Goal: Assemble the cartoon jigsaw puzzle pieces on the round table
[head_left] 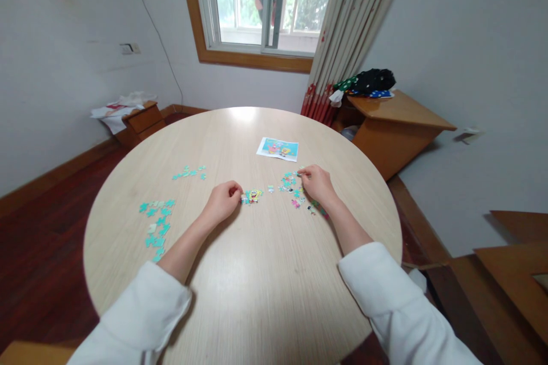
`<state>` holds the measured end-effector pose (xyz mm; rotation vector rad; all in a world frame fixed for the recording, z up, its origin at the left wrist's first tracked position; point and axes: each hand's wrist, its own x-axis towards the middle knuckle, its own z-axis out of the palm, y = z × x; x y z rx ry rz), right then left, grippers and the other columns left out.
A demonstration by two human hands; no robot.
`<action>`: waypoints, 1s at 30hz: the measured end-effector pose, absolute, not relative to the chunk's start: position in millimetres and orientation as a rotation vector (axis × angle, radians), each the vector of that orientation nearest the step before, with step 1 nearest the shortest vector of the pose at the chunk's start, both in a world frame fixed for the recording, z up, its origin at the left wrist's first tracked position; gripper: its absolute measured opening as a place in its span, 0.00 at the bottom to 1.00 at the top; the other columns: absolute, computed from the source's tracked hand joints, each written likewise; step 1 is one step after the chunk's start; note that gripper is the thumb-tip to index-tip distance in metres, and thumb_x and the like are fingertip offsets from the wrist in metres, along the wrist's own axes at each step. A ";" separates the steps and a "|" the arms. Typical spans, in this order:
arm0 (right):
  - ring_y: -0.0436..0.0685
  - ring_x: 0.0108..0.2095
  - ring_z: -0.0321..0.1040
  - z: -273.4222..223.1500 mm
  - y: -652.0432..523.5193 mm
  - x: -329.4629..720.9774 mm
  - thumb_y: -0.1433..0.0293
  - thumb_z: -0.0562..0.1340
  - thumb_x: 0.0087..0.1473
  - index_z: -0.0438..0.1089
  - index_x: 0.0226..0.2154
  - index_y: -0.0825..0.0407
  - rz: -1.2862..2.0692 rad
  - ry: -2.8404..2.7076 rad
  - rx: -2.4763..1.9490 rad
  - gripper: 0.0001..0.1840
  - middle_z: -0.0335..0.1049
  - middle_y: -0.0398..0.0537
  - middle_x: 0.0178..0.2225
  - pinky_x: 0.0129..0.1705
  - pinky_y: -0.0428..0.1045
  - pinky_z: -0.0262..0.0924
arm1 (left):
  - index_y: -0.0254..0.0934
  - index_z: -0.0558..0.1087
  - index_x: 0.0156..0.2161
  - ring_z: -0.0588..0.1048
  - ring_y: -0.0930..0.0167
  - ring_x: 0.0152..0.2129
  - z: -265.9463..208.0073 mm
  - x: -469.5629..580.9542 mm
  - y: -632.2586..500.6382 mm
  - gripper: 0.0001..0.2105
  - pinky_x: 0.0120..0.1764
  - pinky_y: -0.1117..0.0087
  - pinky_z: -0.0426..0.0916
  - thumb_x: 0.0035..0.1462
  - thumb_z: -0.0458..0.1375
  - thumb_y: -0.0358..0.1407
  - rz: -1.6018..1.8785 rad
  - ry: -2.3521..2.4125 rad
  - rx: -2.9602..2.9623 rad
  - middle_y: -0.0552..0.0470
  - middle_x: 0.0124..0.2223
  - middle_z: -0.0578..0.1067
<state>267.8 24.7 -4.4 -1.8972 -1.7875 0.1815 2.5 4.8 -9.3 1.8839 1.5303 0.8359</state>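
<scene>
My left hand (pixel 223 203) is closed, its curled fingertips at the left edge of a small joined section of jigsaw puzzle (pixel 252 197) with a yellow cartoon face. Whether anything sits between those fingers is hidden. To the right, my right hand (pixel 317 183) pinches at a jigsaw piece (pixel 299 173) on the upper edge of a loose pile of jigsaw pieces (pixel 287 183). Some pieces, pink ones among them, lie partly beneath that hand and wrist. A single jigsaw piece (pixel 270 189) rests between the joined section and the pile.
A printed reference picture (pixel 278 149) lies beyond my hands on the round table (pixel 240 296). Turquoise jigsaw pieces (pixel 160 221) are spread at the left, with a smaller group (pixel 188 173) farther back. A wooden cabinet (pixel 398 111) bearing clothes stands behind right.
</scene>
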 end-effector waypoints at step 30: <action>0.64 0.48 0.57 -15.0 29.1 272.0 0.64 0.59 0.52 0.73 0.42 0.49 0.133 -1.805 -1.994 0.16 0.65 0.55 0.47 0.47 0.57 0.48 | 0.33 0.72 0.27 0.69 0.71 0.24 -9.6 2.9 5.1 0.08 0.30 0.71 0.61 0.46 0.49 0.29 0.801 1.544 1.905 0.51 0.25 0.73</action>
